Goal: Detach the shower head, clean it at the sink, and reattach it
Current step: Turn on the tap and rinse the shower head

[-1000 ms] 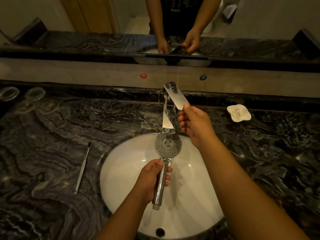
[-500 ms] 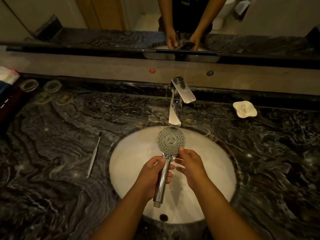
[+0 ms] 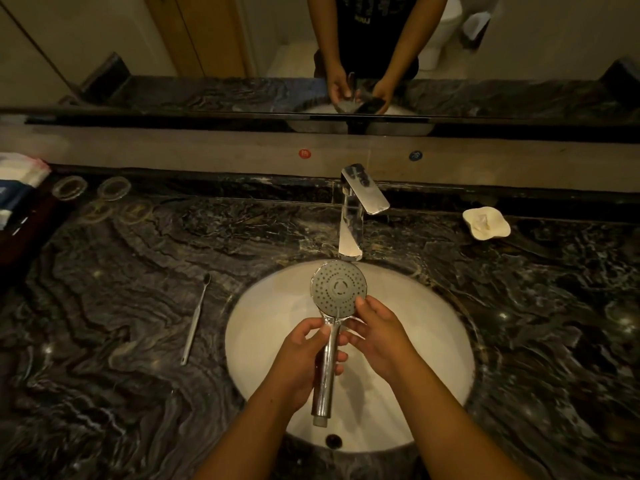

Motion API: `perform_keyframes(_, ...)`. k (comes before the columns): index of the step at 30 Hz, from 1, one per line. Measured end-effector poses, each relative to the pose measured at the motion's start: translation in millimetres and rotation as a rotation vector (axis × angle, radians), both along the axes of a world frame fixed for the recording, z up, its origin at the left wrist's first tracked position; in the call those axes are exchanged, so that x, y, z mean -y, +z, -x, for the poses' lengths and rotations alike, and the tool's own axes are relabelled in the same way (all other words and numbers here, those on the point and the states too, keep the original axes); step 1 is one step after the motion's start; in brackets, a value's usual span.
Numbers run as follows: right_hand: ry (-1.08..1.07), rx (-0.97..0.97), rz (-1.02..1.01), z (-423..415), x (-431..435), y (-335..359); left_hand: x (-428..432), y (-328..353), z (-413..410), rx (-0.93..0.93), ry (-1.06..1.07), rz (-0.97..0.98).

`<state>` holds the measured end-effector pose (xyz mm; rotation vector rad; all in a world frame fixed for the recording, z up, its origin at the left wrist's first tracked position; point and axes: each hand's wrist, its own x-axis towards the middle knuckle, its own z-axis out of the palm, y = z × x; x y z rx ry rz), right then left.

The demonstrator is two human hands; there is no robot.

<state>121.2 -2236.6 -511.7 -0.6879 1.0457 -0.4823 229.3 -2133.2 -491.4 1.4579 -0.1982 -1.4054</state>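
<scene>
The chrome shower head [image 3: 337,285] is held over the white oval sink [image 3: 429,341], its round nozzle face up and just under the spout of the chrome tap [image 3: 351,233]. My left hand [image 3: 304,355] is closed around its handle. My right hand [image 3: 377,334] touches the lower right rim of the face with the thumb, its fingers against the neck. The tap's lever [image 3: 363,188] is turned to the right. A thin stream of water falls onto the face.
A toothbrush [image 3: 195,320] lies on the dark marble counter [image 3: 114,323] left of the sink. A white soap dish [image 3: 486,223] sits at the back right. Glass coasters [image 3: 91,188] and folded towels [image 3: 17,188] are at the back left. A mirror runs along the wall.
My right hand left the tap lever and came down to the shower head's face. The left hand kept its hold on the handle. The view shifted left.
</scene>
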Motion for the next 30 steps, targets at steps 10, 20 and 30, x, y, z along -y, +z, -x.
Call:
perform_keyframes(10, 0.096, 0.066, -0.114, 1.3, 9.7, -1.6, -2.4, -6.6, -4.6, 0.018, -0.006, -0.032)
perform_keyframes(20, 0.085, 0.180, -0.248, -12.4, 5.3, -7.5, -10.3, -6.4, -18.6, 0.060, -0.001, -0.016)
perform_keyframes(30, 0.209, 0.189, -0.055, -26.4, 4.4, 28.5, -21.7, 10.6, -29.1, 0.031, 0.107, 0.048)
